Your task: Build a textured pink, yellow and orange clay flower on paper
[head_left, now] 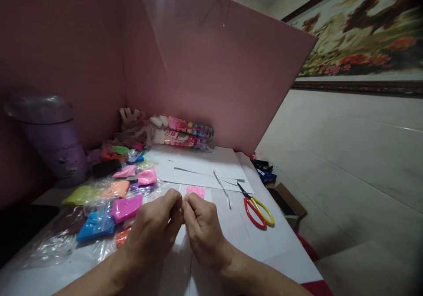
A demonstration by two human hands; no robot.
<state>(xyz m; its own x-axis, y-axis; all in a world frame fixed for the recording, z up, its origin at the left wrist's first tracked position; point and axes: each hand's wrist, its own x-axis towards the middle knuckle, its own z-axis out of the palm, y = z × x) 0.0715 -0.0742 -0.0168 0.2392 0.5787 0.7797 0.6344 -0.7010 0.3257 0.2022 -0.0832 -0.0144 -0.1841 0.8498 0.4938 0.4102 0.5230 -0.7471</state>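
Both hands are held low over the desk [238,252], with their fingertips brought together. The fingers of the left hand [155,221] are curled in, with the thumb and first finger pinched. The right hand [205,230] is bent the same way and pressed close to it. Whether a tiny thing is pinched between them cannot be told, as the tips are hidden.

A flat, bumpy pink piece [195,191] is seen just past the fingertips. Its near edge is covered by the right hand. The part that shows is stretched from side to side, but its full long way cannot be told.

To the right of the right hand, scissors [258,212] are laid on a slant, their points turned away and to the left. Between them and the pink piece, a thin silver tool [221,185] is set, its far end leaned left.
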